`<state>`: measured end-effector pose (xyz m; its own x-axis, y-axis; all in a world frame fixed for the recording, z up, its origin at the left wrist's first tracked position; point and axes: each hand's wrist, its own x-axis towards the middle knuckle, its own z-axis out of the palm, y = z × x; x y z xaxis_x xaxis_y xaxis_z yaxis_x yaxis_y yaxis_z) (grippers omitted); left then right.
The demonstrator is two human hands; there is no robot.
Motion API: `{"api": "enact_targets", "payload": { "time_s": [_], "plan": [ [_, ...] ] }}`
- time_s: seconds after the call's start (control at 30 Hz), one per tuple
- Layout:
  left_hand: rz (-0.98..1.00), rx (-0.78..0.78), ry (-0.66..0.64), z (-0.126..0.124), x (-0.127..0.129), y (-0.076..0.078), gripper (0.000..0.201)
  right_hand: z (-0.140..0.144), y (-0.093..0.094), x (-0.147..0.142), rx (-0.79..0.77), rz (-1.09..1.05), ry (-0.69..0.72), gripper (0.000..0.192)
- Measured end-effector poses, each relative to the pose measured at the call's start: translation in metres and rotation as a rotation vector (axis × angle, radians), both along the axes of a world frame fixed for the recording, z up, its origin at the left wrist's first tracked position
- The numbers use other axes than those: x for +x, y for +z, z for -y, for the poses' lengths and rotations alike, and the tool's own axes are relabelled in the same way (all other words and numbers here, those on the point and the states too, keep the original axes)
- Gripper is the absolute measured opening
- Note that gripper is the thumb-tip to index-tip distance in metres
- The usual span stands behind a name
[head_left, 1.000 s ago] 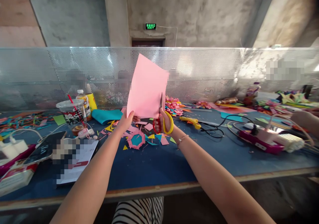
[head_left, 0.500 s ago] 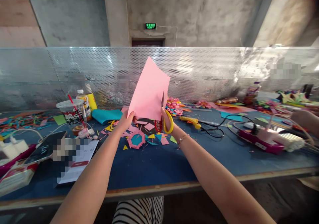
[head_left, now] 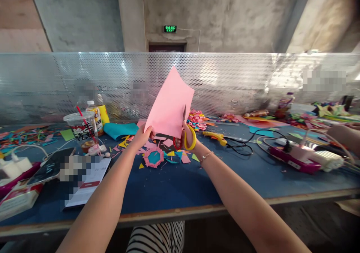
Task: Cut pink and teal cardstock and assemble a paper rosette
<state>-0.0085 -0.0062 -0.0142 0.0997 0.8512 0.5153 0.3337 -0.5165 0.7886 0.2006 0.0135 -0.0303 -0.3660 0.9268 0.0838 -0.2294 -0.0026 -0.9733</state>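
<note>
A pink sheet of paper (head_left: 170, 105) stands upright above the blue table (head_left: 174, 187), tilted to the right. My left hand (head_left: 143, 136) pinches its lower left corner. My right hand (head_left: 188, 136) holds scissors (head_left: 184, 133) with one yellow and one red handle; the blades point up along the sheet's right side, inside its lower edge. Below the hands lie coloured paper scraps and a pink and teal octagonal paper piece (head_left: 153, 157).
A plastic cup with a red straw (head_left: 81, 130), bottles and a phone (head_left: 50, 166) sit at the left. A yellow glue gun (head_left: 215, 136), black cables and a pink power strip (head_left: 292, 157) lie to the right. Another person's hand (head_left: 341, 135) is at the far right. A perforated metal screen (head_left: 253, 80) backs the table.
The pink sheet has tilted further to the right and dropped slightly. The scissors have moved a little up into its lower right edge.
</note>
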Motion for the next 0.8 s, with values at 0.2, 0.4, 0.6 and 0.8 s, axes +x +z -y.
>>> {"api": "enact_targets", "payload": {
  "time_s": [0.2, 0.4, 0.6, 0.8],
  "plan": [
    [-0.047, -0.059, -0.018, 0.006, 0.002, 0.003, 0.028, 0.007, 0.012, 0.003, -0.041, -0.120, 0.011, 0.053],
    [-0.024, -0.056, -0.025, 0.002, 0.002, 0.001, 0.029, -0.005, 0.001, -0.001, -0.047, -0.038, -0.141, 0.060],
    [0.018, -0.069, -0.044, 0.005, 0.003, 0.004, 0.027, -0.006, 0.000, -0.001, -0.062, -0.090, -0.152, 0.057],
    [-0.094, -0.072, -0.043, 0.002, -0.001, 0.001, 0.028, 0.004, 0.010, 0.009, -0.026, -0.080, 0.019, 0.059]
  ]
}}
